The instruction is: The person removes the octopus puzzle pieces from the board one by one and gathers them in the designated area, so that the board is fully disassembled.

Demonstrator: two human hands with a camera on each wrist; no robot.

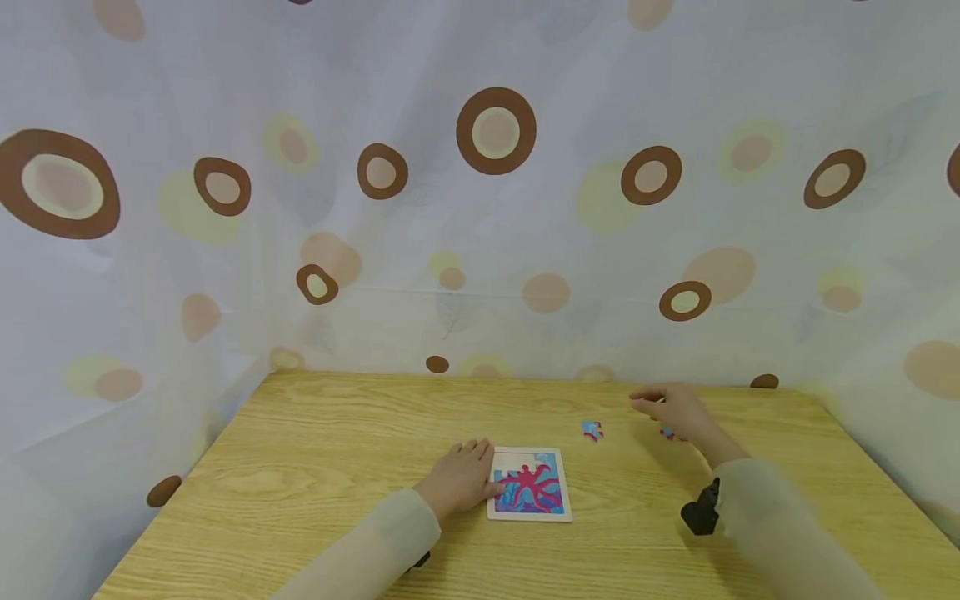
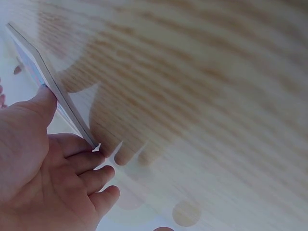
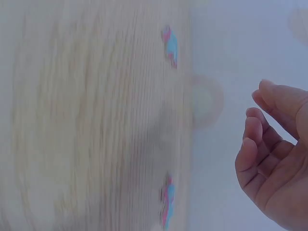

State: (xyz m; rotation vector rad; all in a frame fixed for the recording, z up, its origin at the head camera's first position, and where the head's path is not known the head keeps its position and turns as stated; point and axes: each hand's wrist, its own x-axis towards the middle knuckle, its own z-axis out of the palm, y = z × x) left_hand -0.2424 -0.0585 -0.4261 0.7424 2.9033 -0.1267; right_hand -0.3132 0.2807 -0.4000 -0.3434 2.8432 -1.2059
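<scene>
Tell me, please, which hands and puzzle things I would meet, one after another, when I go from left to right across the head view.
Left hand → octopus puzzle in its white frame → loose puzzle piece → right hand.

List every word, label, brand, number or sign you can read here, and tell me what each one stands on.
None: no readable text shows in any view.
Puzzle: only a red sea creature on blue, no lettering.
Two loose pieces: only coloured patches visible.
Patterned sheet: rings and blobs; some faint grey marks are too blurred to make out.
Black wrist device: too small to tell any marking.
</scene>
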